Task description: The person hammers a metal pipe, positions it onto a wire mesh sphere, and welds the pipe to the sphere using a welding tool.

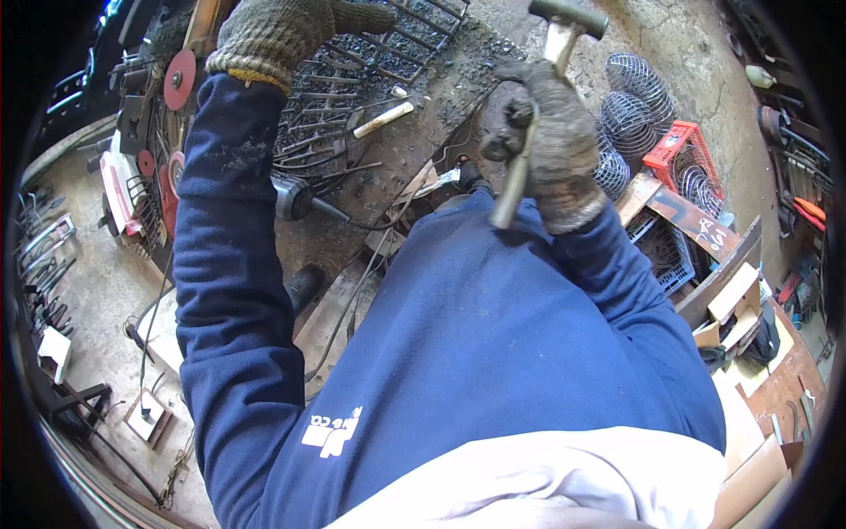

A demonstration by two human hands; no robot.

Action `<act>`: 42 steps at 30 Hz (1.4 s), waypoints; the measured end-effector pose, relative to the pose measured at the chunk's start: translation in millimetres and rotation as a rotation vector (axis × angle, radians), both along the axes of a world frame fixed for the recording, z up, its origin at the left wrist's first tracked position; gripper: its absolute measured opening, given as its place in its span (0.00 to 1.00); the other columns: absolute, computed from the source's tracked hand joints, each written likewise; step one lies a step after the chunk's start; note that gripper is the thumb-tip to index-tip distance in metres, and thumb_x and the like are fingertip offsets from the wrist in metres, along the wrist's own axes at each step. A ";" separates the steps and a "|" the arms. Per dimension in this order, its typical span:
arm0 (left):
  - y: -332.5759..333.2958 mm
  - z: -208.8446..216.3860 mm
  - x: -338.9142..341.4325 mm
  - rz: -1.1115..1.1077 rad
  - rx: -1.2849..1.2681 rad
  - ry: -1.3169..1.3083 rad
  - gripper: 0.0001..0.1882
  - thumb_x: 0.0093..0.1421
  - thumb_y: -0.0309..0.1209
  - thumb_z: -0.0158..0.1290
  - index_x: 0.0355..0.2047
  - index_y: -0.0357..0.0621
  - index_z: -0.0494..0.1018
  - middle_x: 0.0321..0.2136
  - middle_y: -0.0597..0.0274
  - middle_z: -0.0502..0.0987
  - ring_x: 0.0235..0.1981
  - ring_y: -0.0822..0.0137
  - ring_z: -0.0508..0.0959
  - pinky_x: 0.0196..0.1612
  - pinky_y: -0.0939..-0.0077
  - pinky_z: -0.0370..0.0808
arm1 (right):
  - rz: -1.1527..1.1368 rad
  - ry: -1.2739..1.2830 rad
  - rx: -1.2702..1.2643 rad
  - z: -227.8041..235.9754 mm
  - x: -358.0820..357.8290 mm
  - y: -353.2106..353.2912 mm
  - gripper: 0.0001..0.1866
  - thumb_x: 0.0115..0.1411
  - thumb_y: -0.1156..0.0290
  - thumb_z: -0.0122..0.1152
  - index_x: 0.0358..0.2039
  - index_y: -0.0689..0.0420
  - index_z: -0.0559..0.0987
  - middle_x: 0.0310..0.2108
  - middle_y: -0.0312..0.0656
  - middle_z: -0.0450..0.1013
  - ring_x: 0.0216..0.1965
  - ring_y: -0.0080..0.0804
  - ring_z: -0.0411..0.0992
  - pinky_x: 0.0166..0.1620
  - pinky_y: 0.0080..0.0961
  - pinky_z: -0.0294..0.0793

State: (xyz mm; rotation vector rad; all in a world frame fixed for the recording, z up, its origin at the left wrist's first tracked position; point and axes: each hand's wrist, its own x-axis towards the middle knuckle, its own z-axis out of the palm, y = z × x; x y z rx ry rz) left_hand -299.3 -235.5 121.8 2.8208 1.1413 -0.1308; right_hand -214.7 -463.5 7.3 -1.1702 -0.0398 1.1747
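My right hand (555,132), in a dark knitted work glove, is closed round a hammer (513,187). It is raised in front of my body. The steel head points up and away, and the handle's lower end comes out below my fingers. On the far left, my left hand (278,40) reaches over a metal grate (339,66), wearing a similar glove with a yellow cuff edge. Its thumb stretches to the right above the bars. The other fingers are cut off by the top edge, so I cannot see whether they grip anything.
Dark lumps lie on and around the grate, near a pale stick (383,120). An angle grinder (295,196) with a trailing cord lies beside my left forearm. Red discs (179,79) stand farther left. Wire coils (630,123), a red crate (683,150) and a blue crate (667,256) are on the right.
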 end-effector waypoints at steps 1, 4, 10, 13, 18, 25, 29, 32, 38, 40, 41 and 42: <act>0.7 1.5 1.6 0.020 -0.020 0.017 0.58 0.39 0.48 0.78 0.69 0.43 0.63 0.57 0.42 0.77 0.57 0.46 0.78 0.59 0.58 0.75 | 0.135 -0.069 -0.053 -1.0 -1.2 -0.8 0.23 0.74 0.52 0.52 0.50 0.61 0.79 0.21 0.27 0.67 0.15 0.18 0.65 0.19 0.21 0.74; 7.1 -6.9 -6.4 -0.069 -0.018 -0.096 0.59 0.39 0.48 0.78 0.69 0.42 0.63 0.56 0.42 0.77 0.57 0.46 0.78 0.60 0.58 0.75 | 0.230 -0.030 -0.081 -3.0 -3.1 1.1 0.23 0.74 0.52 0.52 0.50 0.61 0.79 0.22 0.27 0.67 0.16 0.17 0.65 0.19 0.18 0.72; 7.7 -7.6 -13.0 -0.068 0.003 -0.083 0.58 0.39 0.47 0.78 0.68 0.41 0.63 0.56 0.40 0.77 0.57 0.46 0.78 0.59 0.59 0.75 | 0.063 -0.141 -0.017 0.2 11.3 -6.1 0.21 0.74 0.52 0.53 0.52 0.57 0.79 0.25 0.28 0.68 0.19 0.19 0.68 0.22 0.20 0.76; 4.1 -4.9 -4.6 -0.043 0.023 -0.032 0.58 0.39 0.46 0.78 0.68 0.41 0.63 0.56 0.40 0.77 0.57 0.46 0.78 0.59 0.59 0.75 | 0.053 -0.292 0.043 -23.2 6.4 -7.3 0.21 0.74 0.55 0.53 0.51 0.60 0.77 0.24 0.30 0.69 0.19 0.21 0.70 0.21 0.22 0.77; 9.2 -7.3 5.8 -0.088 -0.034 -0.042 0.57 0.38 0.45 0.78 0.68 0.42 0.64 0.55 0.40 0.78 0.57 0.45 0.78 0.59 0.59 0.75 | 0.219 0.052 -0.211 10.3 2.3 1.4 0.21 0.72 0.53 0.55 0.48 0.60 0.78 0.22 0.29 0.66 0.17 0.21 0.67 0.16 0.24 0.73; -4.7 -4.9 -7.2 -0.112 0.029 -0.095 0.56 0.38 0.43 0.79 0.67 0.43 0.65 0.53 0.40 0.79 0.55 0.45 0.79 0.58 0.59 0.75 | -0.165 0.051 -0.138 -4.9 22.2 -15.4 0.21 0.71 0.50 0.57 0.48 0.56 0.81 0.23 0.31 0.68 0.19 0.22 0.68 0.21 0.25 0.74; 6.3 -8.4 -6.4 -0.114 0.000 -0.078 0.56 0.38 0.43 0.79 0.67 0.42 0.65 0.52 0.40 0.80 0.55 0.45 0.79 0.57 0.59 0.75 | -0.019 0.238 -0.071 -14.8 27.9 -26.2 0.22 0.71 0.49 0.56 0.49 0.57 0.81 0.23 0.31 0.69 0.19 0.23 0.69 0.21 0.24 0.73; 9.0 -9.6 -7.8 -0.116 -0.008 -0.093 0.56 0.37 0.43 0.79 0.66 0.42 0.66 0.51 0.40 0.79 0.54 0.45 0.79 0.57 0.58 0.76 | 0.013 0.156 -0.093 -22.8 35.4 -33.1 0.23 0.71 0.49 0.56 0.49 0.58 0.80 0.23 0.30 0.69 0.19 0.22 0.69 0.20 0.23 0.71; -6.3 3.5 -5.8 -0.162 -0.046 -0.143 0.53 0.39 0.41 0.77 0.66 0.46 0.66 0.50 0.43 0.80 0.53 0.45 0.79 0.56 0.58 0.76 | -0.044 0.158 -0.151 -27.4 65.9 -45.4 0.24 0.73 0.53 0.53 0.50 0.64 0.77 0.20 0.27 0.63 0.16 0.18 0.62 0.19 0.20 0.66; 20.6 -21.8 -11.7 -0.155 -0.021 -0.132 0.50 0.43 0.42 0.76 0.66 0.47 0.67 0.49 0.44 0.80 0.53 0.46 0.80 0.55 0.58 0.76 | -0.052 0.241 -0.119 -35.2 79.4 -49.8 0.22 0.74 0.55 0.53 0.50 0.65 0.76 0.20 0.26 0.61 0.16 0.16 0.61 0.18 0.20 0.64; 24.9 -31.7 -14.0 -0.138 0.024 -0.115 0.48 0.46 0.44 0.76 0.66 0.48 0.67 0.48 0.45 0.82 0.52 0.46 0.81 0.54 0.57 0.77 | -0.065 0.299 -0.121 -42.4 87.5 -50.5 0.21 0.74 0.56 0.53 0.49 0.65 0.76 0.20 0.25 0.61 0.16 0.16 0.61 0.18 0.19 0.63; 30.2 -37.0 -15.8 -0.118 0.070 -0.097 0.46 0.48 0.46 0.75 0.65 0.50 0.68 0.46 0.47 0.83 0.51 0.46 0.82 0.53 0.56 0.78 | -0.075 0.356 -0.125 -48.0 97.1 -48.3 0.21 0.74 0.57 0.53 0.49 0.65 0.76 0.19 0.25 0.60 0.15 0.16 0.60 0.18 0.19 0.62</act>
